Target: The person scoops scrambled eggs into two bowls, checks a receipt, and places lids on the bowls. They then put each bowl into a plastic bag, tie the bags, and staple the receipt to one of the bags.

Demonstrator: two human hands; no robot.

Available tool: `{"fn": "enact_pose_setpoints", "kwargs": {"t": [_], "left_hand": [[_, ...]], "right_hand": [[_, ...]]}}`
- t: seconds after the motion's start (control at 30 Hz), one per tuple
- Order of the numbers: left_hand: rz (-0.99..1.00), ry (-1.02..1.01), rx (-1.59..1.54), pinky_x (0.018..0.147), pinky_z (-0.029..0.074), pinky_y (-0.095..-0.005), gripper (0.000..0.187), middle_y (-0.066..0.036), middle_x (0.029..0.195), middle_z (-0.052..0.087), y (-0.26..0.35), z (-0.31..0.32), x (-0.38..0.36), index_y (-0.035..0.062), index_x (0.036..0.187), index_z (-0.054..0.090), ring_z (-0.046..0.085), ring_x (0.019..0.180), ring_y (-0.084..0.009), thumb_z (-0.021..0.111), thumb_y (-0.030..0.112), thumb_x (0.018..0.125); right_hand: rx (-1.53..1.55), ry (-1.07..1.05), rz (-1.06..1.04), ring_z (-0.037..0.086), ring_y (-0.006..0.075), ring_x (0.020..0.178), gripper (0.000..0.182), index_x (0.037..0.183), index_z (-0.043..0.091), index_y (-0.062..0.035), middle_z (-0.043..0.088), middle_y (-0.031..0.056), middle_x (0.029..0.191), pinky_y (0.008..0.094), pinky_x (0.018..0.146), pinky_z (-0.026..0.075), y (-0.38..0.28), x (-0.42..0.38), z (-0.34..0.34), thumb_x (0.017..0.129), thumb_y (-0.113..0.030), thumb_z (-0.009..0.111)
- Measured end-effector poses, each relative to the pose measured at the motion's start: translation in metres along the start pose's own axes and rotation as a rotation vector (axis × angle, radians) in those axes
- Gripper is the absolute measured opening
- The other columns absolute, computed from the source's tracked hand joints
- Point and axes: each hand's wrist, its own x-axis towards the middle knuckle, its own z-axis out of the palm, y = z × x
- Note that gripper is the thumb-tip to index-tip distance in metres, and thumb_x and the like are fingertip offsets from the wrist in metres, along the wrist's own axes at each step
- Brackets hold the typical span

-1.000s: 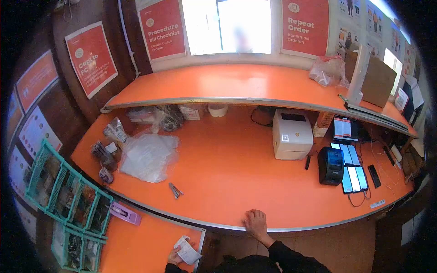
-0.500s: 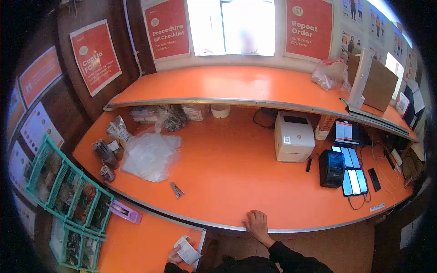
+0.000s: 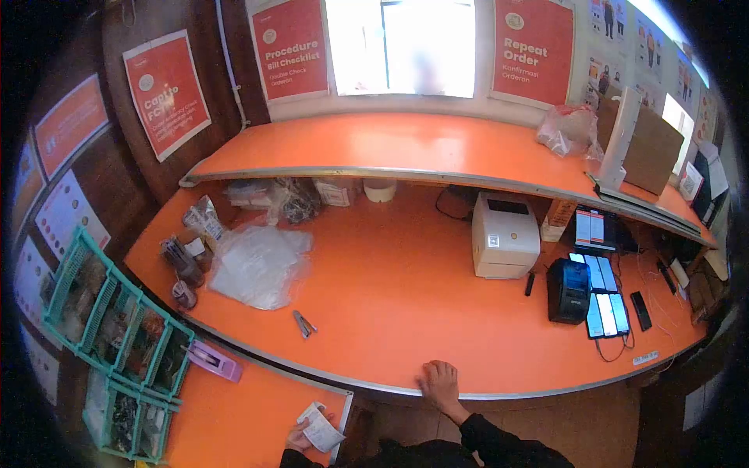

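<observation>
So the paper slip [image 3: 323,430] is in the left hand [image 3: 296,438], with the fingers on its left side and most of the paper sticking out to the right. The left hand is basically pinching it over the near right corner of the side counter [image 3: 226,413], right by the metal trim. The slip sits well to the left of the right hand [image 3: 441,384], with the gap between the two counters partly in between.

That right hand is on the front edge of the main counter [image 3: 390,335], fingers bent and the back of the hand up. Its underside is hidden, so can't tell if it's clamped on the edge or just resting there.

For elbow room, a broad stretch of orange surface runs beyond the right hand, from the small stapler-like tool [image 3: 304,324] on the left over to the black printer [image 3: 569,291] and phones [image 3: 608,314] on the right. White printer [image 3: 505,238] and plastic bags [image 3: 260,267] are farther back. On the side counter, the purple tape dispenser [image 3: 214,362] is up near the green baskets [image 3: 117,335], well apart from the slip.
</observation>
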Motion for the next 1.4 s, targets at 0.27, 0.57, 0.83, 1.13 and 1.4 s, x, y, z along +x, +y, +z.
{"fn": "enact_pose_setpoints", "kwargs": {"t": [0.27,0.57,0.83,1.13,1.4], "left_hand": [[0.01,0.003,-0.052,0.098,0.024,-0.0554,0.061,-0.026,0.13,0.029,-0.001,-0.002,0.0,0.0044,0.128,0.028,0.03,0.121,-0.0392,0.057,0.026,0.078],[-0.003,-0.075,-0.05,0.099,0.022,-0.0551,0.066,-0.024,0.131,0.029,-0.003,-0.014,0.003,0.0053,0.129,0.027,0.03,0.121,-0.0389,0.058,0.029,0.077],[0.031,-0.096,-0.191,0.097,0.026,-0.0559,0.065,-0.025,0.128,0.033,0.003,0.06,-0.013,0.0038,0.127,0.029,0.036,0.116,-0.0415,0.059,0.027,0.075],[0.041,0.007,0.137,0.096,0.026,-0.0567,0.065,-0.025,0.129,0.033,0.002,0.039,-0.001,0.0046,0.127,0.029,0.036,0.116,-0.041,0.06,0.024,0.074],[0.033,-0.049,-0.074,0.096,0.029,-0.0545,0.062,-0.023,0.124,0.039,-0.005,0.005,-0.003,0.0034,0.125,0.031,0.038,0.115,-0.038,0.06,0.026,0.075]], "right_hand": [[-0.022,0.006,0.006,0.044,0.0286,0.096,0.035,0.097,0.052,-0.0042,0.049,0.0125,0.099,0.0413,0.082,0.033,-0.002,0.001,-0.001,0.074,-0.03,0.057],[0.002,0.014,-0.018,0.044,0.0293,0.096,0.035,0.098,0.052,-0.0039,0.049,0.0131,0.1,0.0415,0.082,0.034,-0.001,0.0,-0.002,0.074,-0.029,0.058],[-0.011,0.0,-0.033,0.044,0.0294,0.096,0.035,0.099,0.052,-0.0052,0.048,0.013,0.1,0.0414,0.081,0.033,-0.002,-0.001,-0.003,0.077,-0.033,0.054],[-0.075,0.042,-0.031,0.045,0.0295,0.094,0.037,0.099,0.051,-0.0052,0.049,0.0134,0.099,0.0413,0.08,0.034,0.0,-0.002,0.0,0.078,-0.035,0.053],[-0.037,-0.009,-0.013,0.044,0.0304,0.094,0.035,0.099,0.051,-0.0046,0.048,0.0138,0.099,0.042,0.08,0.033,-0.001,-0.002,-0.002,0.077,-0.032,0.055]]}}
